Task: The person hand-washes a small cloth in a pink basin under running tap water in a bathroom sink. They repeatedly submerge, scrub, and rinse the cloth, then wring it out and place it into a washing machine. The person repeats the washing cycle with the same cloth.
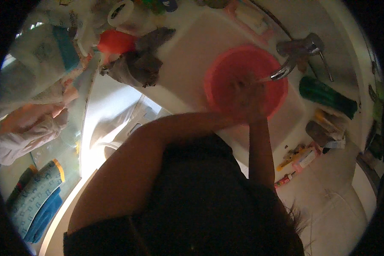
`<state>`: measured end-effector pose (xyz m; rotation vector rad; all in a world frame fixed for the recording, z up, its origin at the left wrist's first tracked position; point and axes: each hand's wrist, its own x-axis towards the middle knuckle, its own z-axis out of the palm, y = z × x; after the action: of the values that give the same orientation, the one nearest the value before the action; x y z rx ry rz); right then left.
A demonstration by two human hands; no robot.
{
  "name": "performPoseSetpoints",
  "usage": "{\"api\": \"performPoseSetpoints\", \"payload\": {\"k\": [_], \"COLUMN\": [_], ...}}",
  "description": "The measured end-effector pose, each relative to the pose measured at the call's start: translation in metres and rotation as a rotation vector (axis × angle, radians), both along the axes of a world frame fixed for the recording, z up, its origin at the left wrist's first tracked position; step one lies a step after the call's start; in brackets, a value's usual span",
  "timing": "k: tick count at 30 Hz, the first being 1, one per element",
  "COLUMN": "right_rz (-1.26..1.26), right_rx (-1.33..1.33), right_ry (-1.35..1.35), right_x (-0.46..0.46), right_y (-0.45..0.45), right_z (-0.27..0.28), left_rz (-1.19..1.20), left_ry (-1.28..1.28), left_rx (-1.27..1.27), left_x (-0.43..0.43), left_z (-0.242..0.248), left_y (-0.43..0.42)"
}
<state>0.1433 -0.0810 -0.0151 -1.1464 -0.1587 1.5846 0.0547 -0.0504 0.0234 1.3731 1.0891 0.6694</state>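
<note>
A red plastic basin (212, 83) stands in the pale sink (188, 44), under a chrome tap (283, 70). Thin water runs from the spout into the basin. Both my hands are down inside the basin, close together and near the stream. My left hand (240, 96) comes in from the left, and my right hand (257, 96) reaches up from below. Dim light and blur hide the fingers, so whether they hold anything is unclear.
Grey cloth (137, 68) and a red item (116, 41) lie on the sink's left edge. Right of the tap lies a green bottle (328, 96), with tubes (304, 161) below it. A pink dish (268, 36) sits behind. Towels (40, 192) hang at left.
</note>
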Motion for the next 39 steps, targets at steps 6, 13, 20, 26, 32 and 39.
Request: {"api": "performPoseSetpoints", "payload": {"k": [6,13,20,26,32,39], "right_rz": [0.039,0.467,0.312,0.069,0.15,0.134], "right_rx": [0.166,0.087,0.11,-0.052,-0.105,-0.141], "right_ry": [0.059,-0.8,-0.535,-0.331,-0.231,-0.16], "right_x": [-0.013,0.02,-0.001,-0.031,-0.033,-0.026], "right_y": [-0.002,0.01,0.031,0.0,-0.014,-0.017], "right_z": [0.021,0.086,0.009,-0.046,-0.065,-0.071], "left_rz": [0.021,-0.041,-0.108,-0.007,-0.124,-0.136], "left_ry": [0.2,0.212,-0.601,-0.18,-0.128,-0.111], "left_rx": [-0.015,0.03,-0.625,-0.129,-0.274,-0.215], "left_x": [-0.024,-0.017,-0.026,-0.013,-0.001,-0.001], "left_z": [-0.053,-0.05,-0.053,-0.016,-0.056,-0.05], "left_y": [0.075,0.054,0.088,0.011,0.08,0.047]}}
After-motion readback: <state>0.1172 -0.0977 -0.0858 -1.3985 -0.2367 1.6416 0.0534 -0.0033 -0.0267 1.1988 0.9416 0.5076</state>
